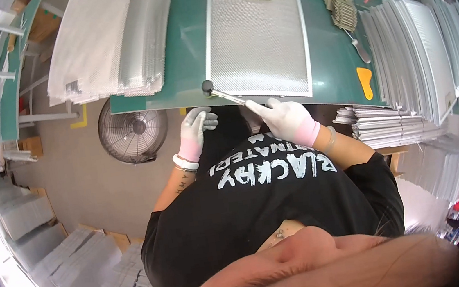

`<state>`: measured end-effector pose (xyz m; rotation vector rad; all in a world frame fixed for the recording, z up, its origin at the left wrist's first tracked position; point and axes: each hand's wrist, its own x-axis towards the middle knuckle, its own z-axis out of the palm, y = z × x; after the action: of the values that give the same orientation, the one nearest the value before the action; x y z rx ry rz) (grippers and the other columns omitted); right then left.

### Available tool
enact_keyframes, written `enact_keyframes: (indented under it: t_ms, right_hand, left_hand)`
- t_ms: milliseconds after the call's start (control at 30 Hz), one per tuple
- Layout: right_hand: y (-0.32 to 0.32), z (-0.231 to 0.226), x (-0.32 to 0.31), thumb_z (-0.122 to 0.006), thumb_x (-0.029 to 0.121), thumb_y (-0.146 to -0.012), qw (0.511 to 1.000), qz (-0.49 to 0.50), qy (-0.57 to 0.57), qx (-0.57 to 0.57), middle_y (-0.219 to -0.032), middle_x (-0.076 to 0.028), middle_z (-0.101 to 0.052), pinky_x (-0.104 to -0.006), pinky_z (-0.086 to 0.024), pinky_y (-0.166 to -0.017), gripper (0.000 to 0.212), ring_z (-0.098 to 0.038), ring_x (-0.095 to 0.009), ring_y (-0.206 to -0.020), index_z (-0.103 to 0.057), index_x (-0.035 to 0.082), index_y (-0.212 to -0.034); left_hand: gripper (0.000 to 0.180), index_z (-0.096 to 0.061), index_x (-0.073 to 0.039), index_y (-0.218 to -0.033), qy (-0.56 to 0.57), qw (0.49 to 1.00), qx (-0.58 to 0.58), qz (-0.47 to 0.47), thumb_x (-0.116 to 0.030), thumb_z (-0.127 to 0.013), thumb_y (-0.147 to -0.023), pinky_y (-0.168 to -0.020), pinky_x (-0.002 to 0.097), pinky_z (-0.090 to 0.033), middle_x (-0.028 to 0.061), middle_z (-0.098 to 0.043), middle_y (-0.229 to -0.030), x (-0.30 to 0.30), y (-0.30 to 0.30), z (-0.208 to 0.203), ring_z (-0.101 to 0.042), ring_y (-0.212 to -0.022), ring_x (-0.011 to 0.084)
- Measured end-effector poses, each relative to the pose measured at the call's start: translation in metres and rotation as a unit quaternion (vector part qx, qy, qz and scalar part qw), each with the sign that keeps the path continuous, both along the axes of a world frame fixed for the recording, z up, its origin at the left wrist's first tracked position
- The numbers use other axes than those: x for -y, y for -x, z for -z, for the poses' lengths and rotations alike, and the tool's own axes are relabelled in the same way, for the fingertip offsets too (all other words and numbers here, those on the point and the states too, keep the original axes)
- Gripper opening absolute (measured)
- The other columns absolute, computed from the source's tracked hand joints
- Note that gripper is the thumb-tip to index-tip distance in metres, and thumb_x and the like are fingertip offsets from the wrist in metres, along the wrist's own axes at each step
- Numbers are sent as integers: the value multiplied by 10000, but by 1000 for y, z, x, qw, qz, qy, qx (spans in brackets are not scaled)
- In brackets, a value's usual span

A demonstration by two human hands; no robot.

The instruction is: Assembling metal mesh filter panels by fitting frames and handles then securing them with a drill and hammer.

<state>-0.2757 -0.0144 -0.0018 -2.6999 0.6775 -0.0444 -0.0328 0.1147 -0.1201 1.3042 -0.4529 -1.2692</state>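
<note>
A framed mesh panel (256, 40) lies flat on the green table (180, 62), its white rim close to the near edge. My right hand (285, 121), in a white and pink glove, grips the slim metal handle of a mallet-like tool (208, 87). Its black rounded head is over the panel's near left corner. Gloved the same way, my left hand (197, 130) is just off the table's near edge, below that corner. Its fingers are loosely bent and apart, with nothing visible in them.
Stacked mesh sheets (104, 43) fill the table's left side. On the right are a yellow scraper (366, 82), a bundle of small metallic pieces (340, 3) and upright framed panels (410, 53). A floor fan (135, 128) stands left of me.
</note>
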Motion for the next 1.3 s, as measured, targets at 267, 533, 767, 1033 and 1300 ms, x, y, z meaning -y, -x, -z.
enact_keyframes:
  t_ms: [267,533,767,1033,1300]
  right_hand:
    - [141,20,-27,-622,2,-789,961,154,125,194,-828,-143,-615,-395,-487,-555,426,-598,-309,-627,-612,29,-1213]
    - [179,12,-50,-590,51,-842,960,276,52,4,-877,-128,-595,-416,-502,-557,561,-609,-312,-635,-511,108,-1395]
    - [191,32,2,-561,60,-901,926,368,51,73,-960,-188,-606,-457,-518,-703,517,-616,-397,-797,-509,160,-1405]
    - [106,9,137,-671,107,-798,924,239,276,112,-1275,-226,-562,-460,-441,-1006,489,-544,-380,-1179,-578,41,-1273]
    - [-32,45,258,-623,509,-875,967,215,136,6,-1532,-176,-358,-451,-232,-1184,736,-285,-334,-1447,-422,131,-1474]
  left_hand:
    - [191,-626,22,-1100,21,995,85,51,-60,-494,-987,-666,251,-514,94,-679,-863,4,3,-20,-628,-707,123]
    - [161,-654,-4,-1062,188,928,302,112,-55,-563,-939,-654,276,-505,87,-686,-859,59,28,-54,-635,-699,155]
    - [251,-653,-58,-991,268,574,711,306,-203,-716,-795,-841,370,-475,76,-625,-895,102,63,-91,-599,-952,269]
    - [140,-675,-68,-742,391,330,707,488,-208,-671,-732,-791,332,-522,47,-624,-805,115,97,-112,-593,-850,218]
    - [107,-696,-102,-745,442,197,746,456,-178,-623,-762,-802,337,-504,24,-632,-812,117,120,-103,-602,-862,204]
